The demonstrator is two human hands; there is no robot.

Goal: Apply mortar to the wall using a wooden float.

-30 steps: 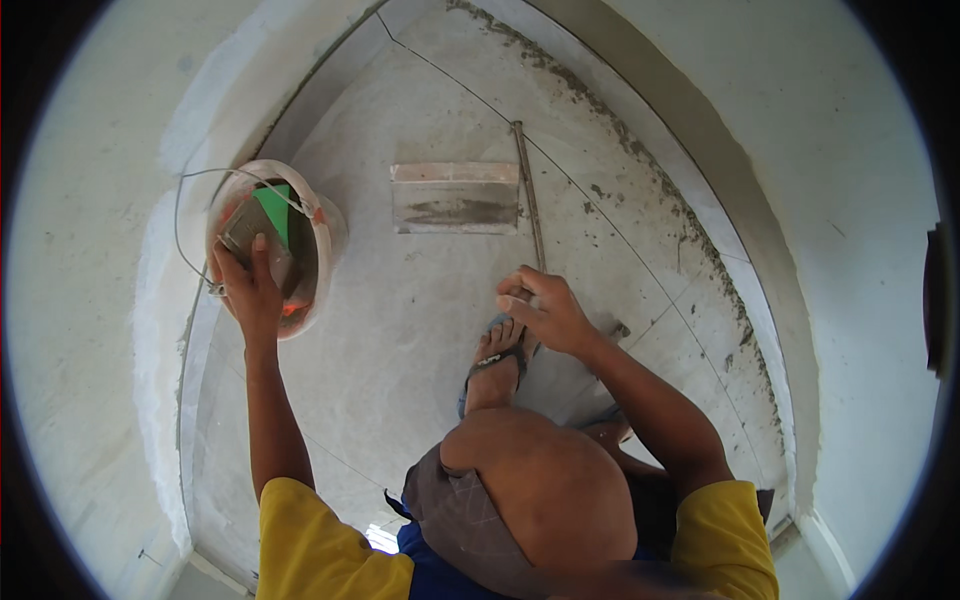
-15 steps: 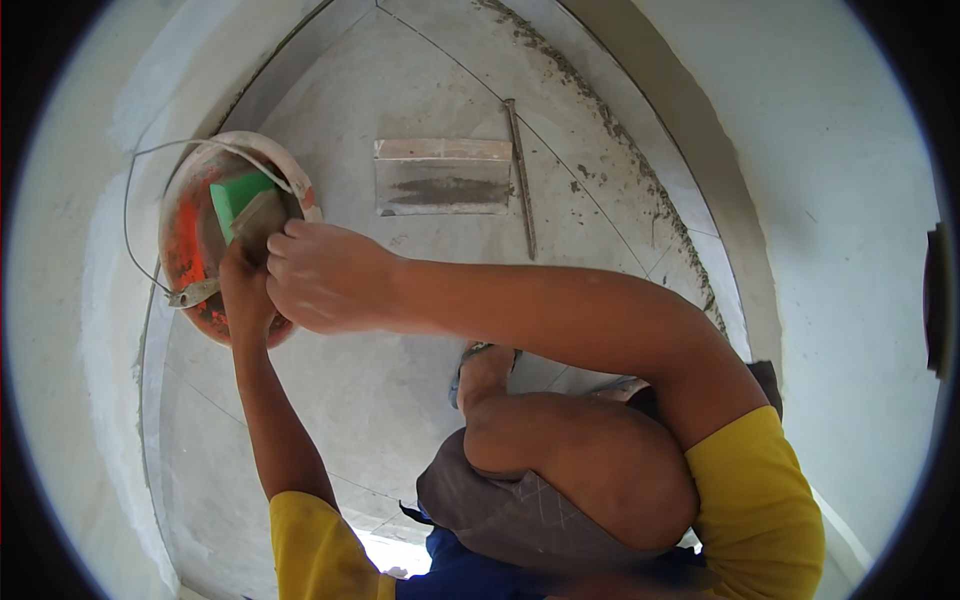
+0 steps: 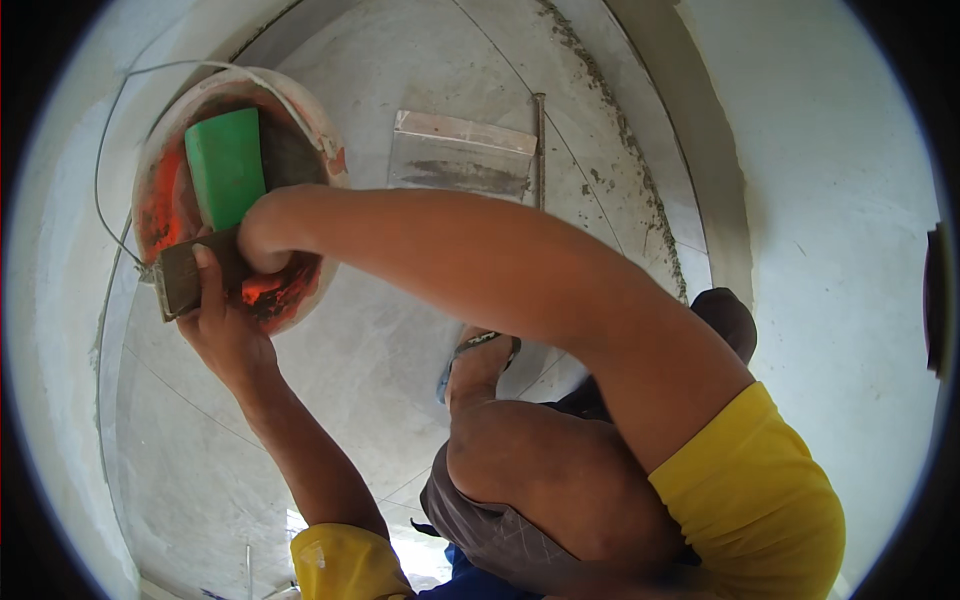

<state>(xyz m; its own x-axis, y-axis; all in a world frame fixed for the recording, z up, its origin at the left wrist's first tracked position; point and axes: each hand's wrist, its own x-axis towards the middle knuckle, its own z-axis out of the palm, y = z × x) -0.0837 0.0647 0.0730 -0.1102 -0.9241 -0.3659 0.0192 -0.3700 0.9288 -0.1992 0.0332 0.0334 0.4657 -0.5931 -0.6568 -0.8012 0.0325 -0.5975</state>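
Observation:
A bucket [image 3: 325, 130] with a pale rim and an orange, mortar-smeared inside stands at the left, its wire handle swung outward. My left hand [image 3: 225, 330] grips a flat grey-brown rectangular block [image 3: 180, 275], thumb on its face, over the bucket's near rim. My right hand [image 3: 268, 228] reaches down into the bucket beside that block, its fingers bent out of sight; whether they hold anything is hidden. A smooth green piece [image 3: 225, 165] sticks up in the bucket, its lower end touching or near my hands.
Right of the bucket, a rectangular metal-looking plate [image 3: 460, 155] with a pale edge lies on the grey tiled floor [image 3: 400, 60]. Next to it lies a thin rod [image 3: 541, 150]. Mortar crumbs line the right wall's base. My bent knee [image 3: 540, 460] and sandalled foot [image 3: 478, 365] are close below.
My left hand has moved toward the near rim, bringing the grey-brown block into clearer view. My right hand has dipped into the bucket. The green piece shows larger and more upright.

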